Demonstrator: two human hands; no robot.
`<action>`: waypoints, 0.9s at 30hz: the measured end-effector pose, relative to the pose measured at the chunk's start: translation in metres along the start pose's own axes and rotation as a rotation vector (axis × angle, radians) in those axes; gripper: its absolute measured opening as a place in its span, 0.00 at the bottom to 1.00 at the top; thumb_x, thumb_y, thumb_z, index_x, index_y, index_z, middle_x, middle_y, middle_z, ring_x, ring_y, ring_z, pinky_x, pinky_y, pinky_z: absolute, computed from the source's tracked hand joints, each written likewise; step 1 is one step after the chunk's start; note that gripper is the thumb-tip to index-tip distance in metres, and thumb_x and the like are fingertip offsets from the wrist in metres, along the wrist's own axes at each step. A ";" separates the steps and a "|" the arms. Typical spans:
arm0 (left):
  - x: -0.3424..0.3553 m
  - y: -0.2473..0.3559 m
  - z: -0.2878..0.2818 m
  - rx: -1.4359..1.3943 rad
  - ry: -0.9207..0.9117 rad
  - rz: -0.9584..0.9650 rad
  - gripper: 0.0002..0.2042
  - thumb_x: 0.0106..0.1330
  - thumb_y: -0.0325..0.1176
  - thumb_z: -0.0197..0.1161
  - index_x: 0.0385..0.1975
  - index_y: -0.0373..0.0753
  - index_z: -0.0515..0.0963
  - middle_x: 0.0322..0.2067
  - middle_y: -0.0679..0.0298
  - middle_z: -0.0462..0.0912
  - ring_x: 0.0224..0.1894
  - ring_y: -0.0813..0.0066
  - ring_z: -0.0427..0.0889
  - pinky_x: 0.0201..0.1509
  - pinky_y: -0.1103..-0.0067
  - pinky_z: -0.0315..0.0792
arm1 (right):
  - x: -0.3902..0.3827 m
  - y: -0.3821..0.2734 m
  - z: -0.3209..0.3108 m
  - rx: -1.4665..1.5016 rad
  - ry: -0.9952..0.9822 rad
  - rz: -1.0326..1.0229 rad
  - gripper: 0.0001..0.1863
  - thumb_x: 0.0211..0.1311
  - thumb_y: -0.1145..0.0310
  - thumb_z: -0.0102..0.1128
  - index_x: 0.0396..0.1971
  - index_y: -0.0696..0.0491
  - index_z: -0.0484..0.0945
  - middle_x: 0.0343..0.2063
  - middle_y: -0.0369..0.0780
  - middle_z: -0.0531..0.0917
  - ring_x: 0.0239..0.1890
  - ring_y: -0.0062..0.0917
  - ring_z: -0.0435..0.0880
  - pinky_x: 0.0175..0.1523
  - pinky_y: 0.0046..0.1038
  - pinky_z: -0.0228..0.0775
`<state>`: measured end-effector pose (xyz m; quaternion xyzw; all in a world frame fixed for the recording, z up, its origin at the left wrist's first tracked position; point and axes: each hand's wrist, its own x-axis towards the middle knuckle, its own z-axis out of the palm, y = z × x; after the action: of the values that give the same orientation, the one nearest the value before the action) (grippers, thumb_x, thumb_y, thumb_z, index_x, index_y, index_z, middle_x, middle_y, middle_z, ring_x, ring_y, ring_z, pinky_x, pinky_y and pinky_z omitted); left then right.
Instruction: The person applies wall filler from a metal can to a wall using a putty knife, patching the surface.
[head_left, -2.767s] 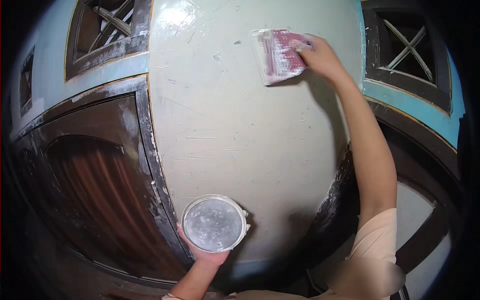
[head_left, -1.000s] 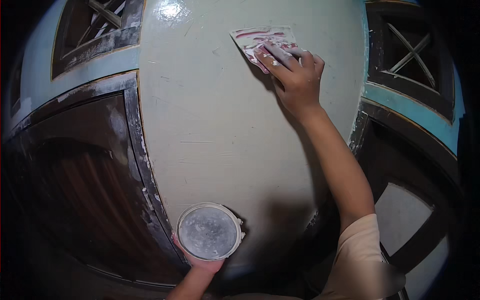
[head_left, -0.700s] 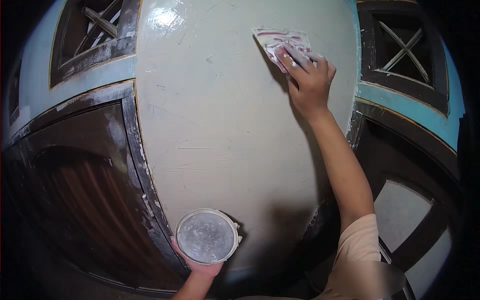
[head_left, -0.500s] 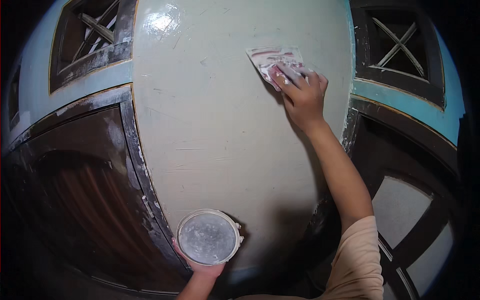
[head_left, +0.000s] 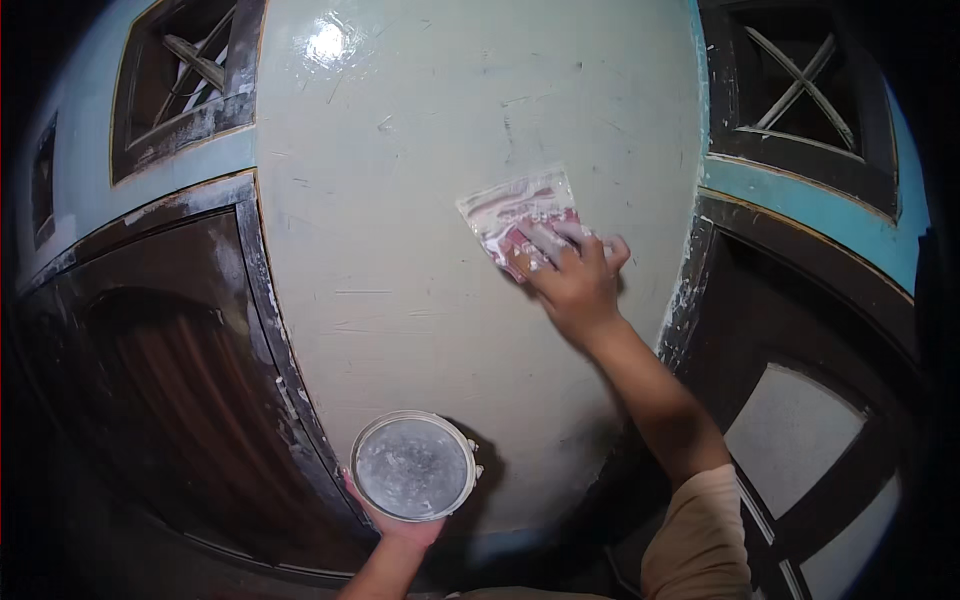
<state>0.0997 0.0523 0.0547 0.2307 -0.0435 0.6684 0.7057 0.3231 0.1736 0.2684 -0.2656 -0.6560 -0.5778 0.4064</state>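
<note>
My right hand (head_left: 572,285) grips a flat, reddish putty spreader (head_left: 512,205) smeared with white putty. The spreader's broad far edge lies against the pale wall (head_left: 400,240), and white putty also coats my fingers. Low in the view, my left hand (head_left: 405,528) supports a round container (head_left: 414,466) from below and its left side. Its grey round face has whitish smears, and lumps of putty cling to the right rim. Most of my left fingers are hidden behind it.
On the left stands a dark wooden door (head_left: 170,400) with a paint-spattered frame (head_left: 262,290). Another dark door with pale panels (head_left: 797,430) is at the right. Vents with crossed bars (head_left: 800,85) sit above both doors. Thin scratches and dark marks run over the wall.
My right hand and the spreader have moved down and slightly left along the wall. The left hand and container stay almost in place, while the view has shifted a little.
</note>
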 end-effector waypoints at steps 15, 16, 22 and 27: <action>0.001 -0.050 0.038 -0.060 0.152 0.082 0.44 0.54 0.77 0.46 0.63 0.49 0.66 0.63 0.58 0.67 0.62 0.44 0.68 0.61 0.39 0.62 | -0.123 -0.057 -0.092 1.161 0.006 0.866 0.09 0.61 0.78 0.59 0.41 0.59 0.78 0.33 0.44 0.83 0.36 0.26 0.82 0.42 0.26 0.74; 0.002 -0.054 0.041 -0.014 0.155 0.121 0.43 0.55 0.76 0.46 0.62 0.49 0.67 0.62 0.59 0.69 0.61 0.49 0.69 0.62 0.45 0.64 | -0.123 -0.059 -0.094 1.224 0.059 0.908 0.09 0.63 0.76 0.58 0.43 0.60 0.76 0.33 0.44 0.83 0.38 0.20 0.80 0.44 0.23 0.72; 0.007 -0.075 0.046 0.125 0.298 0.236 0.41 0.60 0.74 0.39 0.64 0.48 0.65 0.60 0.60 0.71 0.60 0.58 0.72 0.62 0.59 0.68 | -0.111 -0.050 -0.094 1.404 -0.102 0.963 0.15 0.65 0.78 0.53 0.50 0.61 0.71 0.40 0.44 0.83 0.42 0.21 0.81 0.49 0.24 0.71; -0.001 -0.091 0.044 0.265 0.246 0.300 0.41 0.59 0.73 0.41 0.64 0.47 0.65 0.60 0.60 0.71 0.59 0.57 0.73 0.61 0.60 0.69 | -0.110 -0.048 -0.093 1.411 -0.217 0.939 0.18 0.62 0.81 0.51 0.53 0.60 0.71 0.39 0.47 0.83 0.43 0.26 0.83 0.50 0.27 0.72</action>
<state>0.1979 0.0341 0.0690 0.2292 0.0971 0.7887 0.5621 0.3629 0.0876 0.1503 -0.2486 -0.7194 0.2228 0.6092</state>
